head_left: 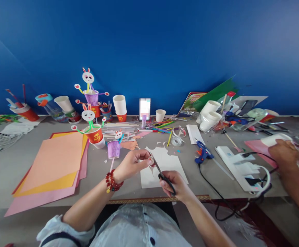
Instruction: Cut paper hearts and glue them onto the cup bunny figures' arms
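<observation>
We judge the cutting to be partway: the small paper piece [151, 160] sits at the blades of the scissors [160, 172], its trimming seemingly unfinished, while the white sheet [176, 165] beneath already has curved bites missing from its far edge. A red-cup rabbit figure [94, 134] to our left looks assembled. Our left hand [135, 162] pinches the piece between thumb and fingers, over the sheet; our right hand [174, 183] curls its fingers round the scissors' handles, blades angled forward and left.
</observation>
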Demonstrator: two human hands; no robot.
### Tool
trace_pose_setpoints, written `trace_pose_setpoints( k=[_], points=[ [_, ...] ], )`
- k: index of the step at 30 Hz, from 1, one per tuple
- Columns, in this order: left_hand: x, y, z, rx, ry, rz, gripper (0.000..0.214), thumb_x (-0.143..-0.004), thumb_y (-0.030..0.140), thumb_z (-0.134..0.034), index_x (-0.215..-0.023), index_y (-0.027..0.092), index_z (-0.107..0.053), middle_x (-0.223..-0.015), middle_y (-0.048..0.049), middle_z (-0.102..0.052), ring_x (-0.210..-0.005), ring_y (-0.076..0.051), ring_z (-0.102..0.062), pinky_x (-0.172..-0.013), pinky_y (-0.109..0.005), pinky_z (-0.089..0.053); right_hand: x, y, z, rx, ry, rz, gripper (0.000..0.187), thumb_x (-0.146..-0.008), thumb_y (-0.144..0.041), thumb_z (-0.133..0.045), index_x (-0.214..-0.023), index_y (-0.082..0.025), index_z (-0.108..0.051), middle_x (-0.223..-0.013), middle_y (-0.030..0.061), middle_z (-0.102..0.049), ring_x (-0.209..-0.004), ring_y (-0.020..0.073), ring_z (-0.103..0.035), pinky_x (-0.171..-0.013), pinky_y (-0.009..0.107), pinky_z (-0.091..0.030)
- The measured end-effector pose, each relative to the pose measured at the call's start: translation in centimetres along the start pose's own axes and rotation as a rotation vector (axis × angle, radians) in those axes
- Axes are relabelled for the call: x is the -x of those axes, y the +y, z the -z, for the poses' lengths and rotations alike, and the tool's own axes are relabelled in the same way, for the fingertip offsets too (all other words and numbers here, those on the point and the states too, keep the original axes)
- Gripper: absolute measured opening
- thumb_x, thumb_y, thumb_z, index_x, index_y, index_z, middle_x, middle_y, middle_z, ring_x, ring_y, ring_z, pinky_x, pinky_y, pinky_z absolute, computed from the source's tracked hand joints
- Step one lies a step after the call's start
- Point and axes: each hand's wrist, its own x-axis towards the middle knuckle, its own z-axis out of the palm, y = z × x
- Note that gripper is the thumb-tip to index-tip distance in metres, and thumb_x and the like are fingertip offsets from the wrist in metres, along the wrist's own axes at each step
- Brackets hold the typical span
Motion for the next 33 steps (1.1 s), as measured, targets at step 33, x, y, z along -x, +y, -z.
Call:
trace_pose_setpoints(
  k=[33],
  points=[
    [-0.42, 0.64, 0.74, 0.015, -0.074, -0.027, 0.022, -0.092, 0.033, -0.062, -0.081, 0.014, -0.064, -0.085, -0.0065, -0.07, -0.081, -0.017, -0.063, -0.077, -0.028, -0.047, 0.0, -0.02, 0.09, -0.025, 0.002, -0.004, 0.058, -0.068, -0.071, -0.073, -0.06, -0.021, -0.045, -0.038, -0.0094, -0.039, -0.031, 0.0048, -0.033, -0.034, 0.02, -0.018]
  ],
)
